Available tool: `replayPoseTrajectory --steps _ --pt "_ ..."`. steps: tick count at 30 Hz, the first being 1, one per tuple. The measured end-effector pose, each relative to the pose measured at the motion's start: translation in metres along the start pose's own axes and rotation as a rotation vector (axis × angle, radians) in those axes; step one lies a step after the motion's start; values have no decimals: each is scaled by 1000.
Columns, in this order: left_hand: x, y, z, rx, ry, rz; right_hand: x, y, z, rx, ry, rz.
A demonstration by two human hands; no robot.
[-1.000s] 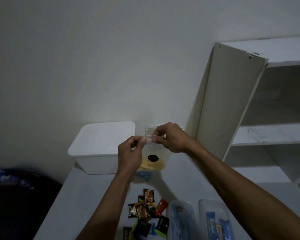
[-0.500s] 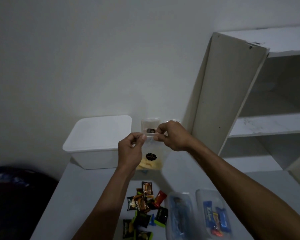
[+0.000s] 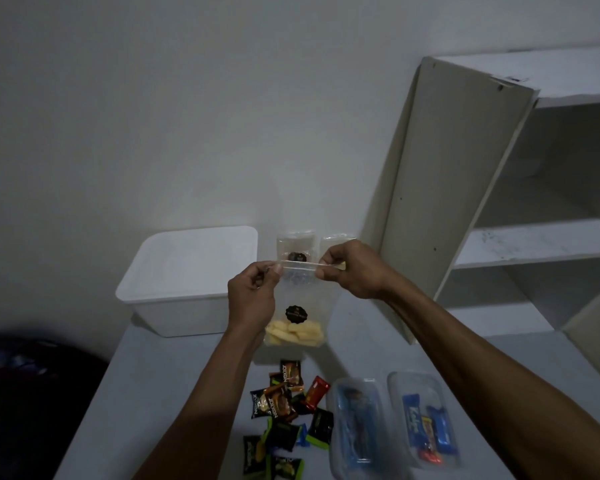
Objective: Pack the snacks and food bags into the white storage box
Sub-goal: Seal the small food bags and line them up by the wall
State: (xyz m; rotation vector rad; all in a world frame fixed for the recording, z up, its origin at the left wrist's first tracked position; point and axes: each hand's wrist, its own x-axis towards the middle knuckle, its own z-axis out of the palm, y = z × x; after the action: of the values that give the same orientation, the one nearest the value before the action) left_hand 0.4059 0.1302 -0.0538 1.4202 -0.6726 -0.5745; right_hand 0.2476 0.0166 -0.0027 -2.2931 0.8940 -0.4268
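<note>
Left hand [image 3: 252, 299] and right hand [image 3: 352, 268] pinch the top strip of a clear zip bag [image 3: 300, 306] holding pale yellow snacks, raised at 3 o'clock of the lidded white storage box [image 3: 191, 278].

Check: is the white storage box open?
No, a flat white lid covers the white storage box.

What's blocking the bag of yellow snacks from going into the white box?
The lid sits closed on the white storage box. Both hands, left and right, pinch the clear bag by its top.
</note>
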Motion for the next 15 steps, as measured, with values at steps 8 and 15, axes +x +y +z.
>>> replayPoseTrajectory --steps 8,15 --pt "7 3 -3 -4 31 -18 4 10 -2 60 77 11" --pt "12 2 -4 -27 65 -57 4 17 -2 205 94 27"
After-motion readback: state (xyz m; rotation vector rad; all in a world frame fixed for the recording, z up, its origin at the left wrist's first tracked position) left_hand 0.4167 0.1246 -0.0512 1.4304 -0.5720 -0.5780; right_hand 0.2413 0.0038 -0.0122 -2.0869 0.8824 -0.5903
